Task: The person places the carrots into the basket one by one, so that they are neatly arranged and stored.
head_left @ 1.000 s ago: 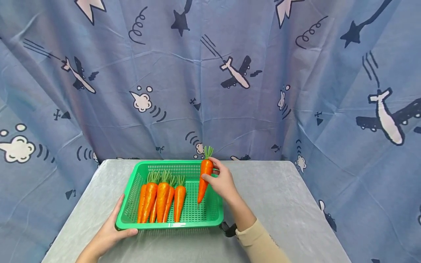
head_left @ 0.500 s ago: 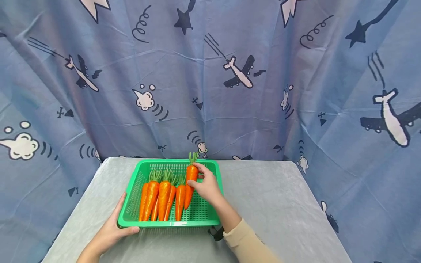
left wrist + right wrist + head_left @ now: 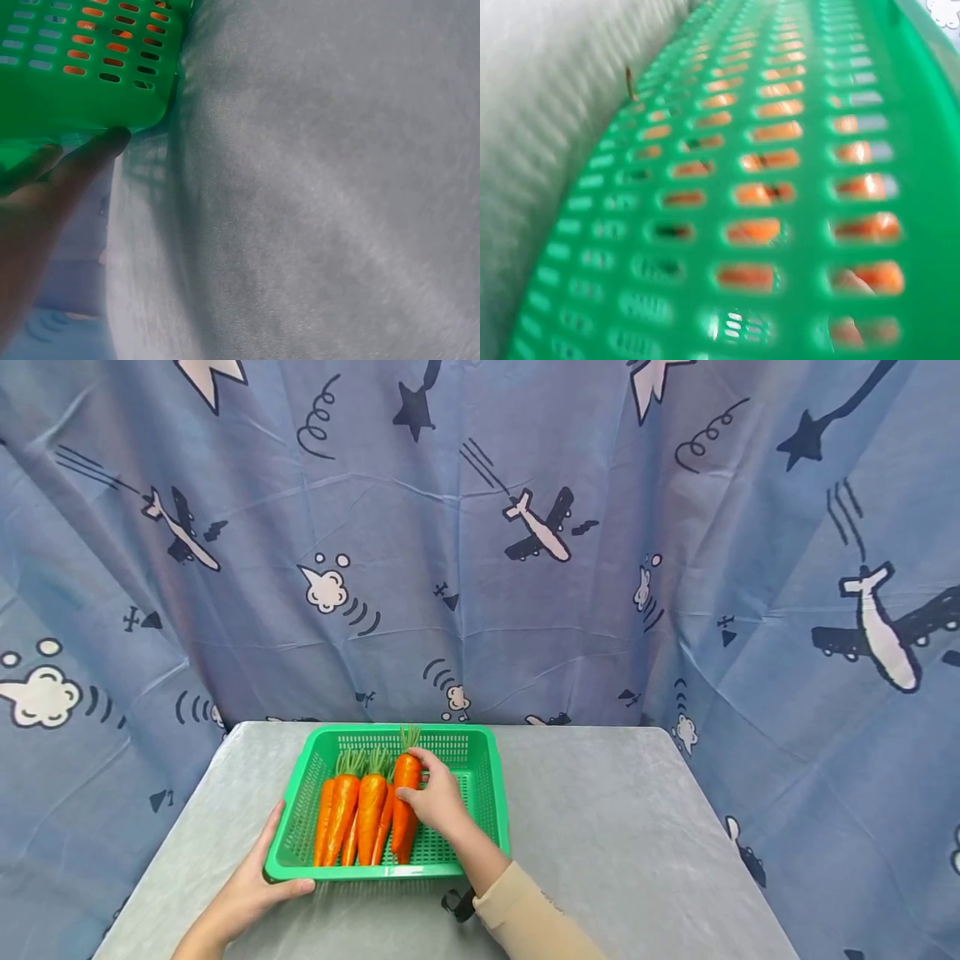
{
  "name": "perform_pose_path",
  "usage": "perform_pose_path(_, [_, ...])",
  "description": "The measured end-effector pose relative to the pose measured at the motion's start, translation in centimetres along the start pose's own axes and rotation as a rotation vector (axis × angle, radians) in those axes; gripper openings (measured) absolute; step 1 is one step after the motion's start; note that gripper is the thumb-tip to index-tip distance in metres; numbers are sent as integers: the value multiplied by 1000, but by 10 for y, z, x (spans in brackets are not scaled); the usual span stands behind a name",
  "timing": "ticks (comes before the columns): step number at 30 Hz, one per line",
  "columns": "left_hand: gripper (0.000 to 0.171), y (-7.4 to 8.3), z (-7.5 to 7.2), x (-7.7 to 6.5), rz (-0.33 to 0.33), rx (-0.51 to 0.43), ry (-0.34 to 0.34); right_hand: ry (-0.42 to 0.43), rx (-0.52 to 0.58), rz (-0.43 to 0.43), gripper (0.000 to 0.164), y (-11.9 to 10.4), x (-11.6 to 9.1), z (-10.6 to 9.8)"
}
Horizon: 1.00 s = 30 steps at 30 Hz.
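Note:
A green plastic basket (image 3: 498, 810) with slotted walls stands on the table, several orange carrots (image 3: 371, 810) with short green stems lying side by side in its left half. My right hand (image 3: 441, 797) pinches one more carrot (image 3: 406, 772) near its top, and its lower part overlaps the rightmost carrot of the row. At the basket's front left corner rests my left hand (image 3: 247, 889), thumb along the front and fingers along the side. In the left wrist view, straight fingers (image 3: 97, 150) touch the corner. The right wrist view shows carrots (image 3: 754, 231) through the slotted wall.
A grey cloth covers the table (image 3: 600, 827). Behind it hangs a blue curtain (image 3: 480, 593) printed with airplanes and stars. A black strap (image 3: 459, 906) shows under my right wrist, near the basket's front edge.
My right hand has carried the carrot leftward and down, from over the basket's right side to the right end of the row. The left hand stays at the corner.

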<state>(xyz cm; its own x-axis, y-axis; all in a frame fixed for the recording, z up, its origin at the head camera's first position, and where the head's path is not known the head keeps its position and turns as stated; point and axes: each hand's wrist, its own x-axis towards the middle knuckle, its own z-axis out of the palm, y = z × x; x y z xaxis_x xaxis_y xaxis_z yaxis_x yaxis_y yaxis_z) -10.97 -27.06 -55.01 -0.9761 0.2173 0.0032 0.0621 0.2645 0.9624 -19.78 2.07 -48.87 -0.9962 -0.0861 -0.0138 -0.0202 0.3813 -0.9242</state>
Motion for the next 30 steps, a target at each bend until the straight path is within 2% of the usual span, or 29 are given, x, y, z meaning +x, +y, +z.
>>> perform_pose_path(7, [121,-2,0,0,24,7,10,3,-44,8,63,5,2,18])
perform_pose_path(13, [121,1,1,-1,-4,3,6,23,-121,34,63,8,3,24])
perform_pose_path(20, [121,3,0,-1,2,3,5,-37,-254,49,68,12,5,29])
perform_pose_path(30, [121,2,1,0,-10,-6,-1,-37,-269,36,69,15,3,29])
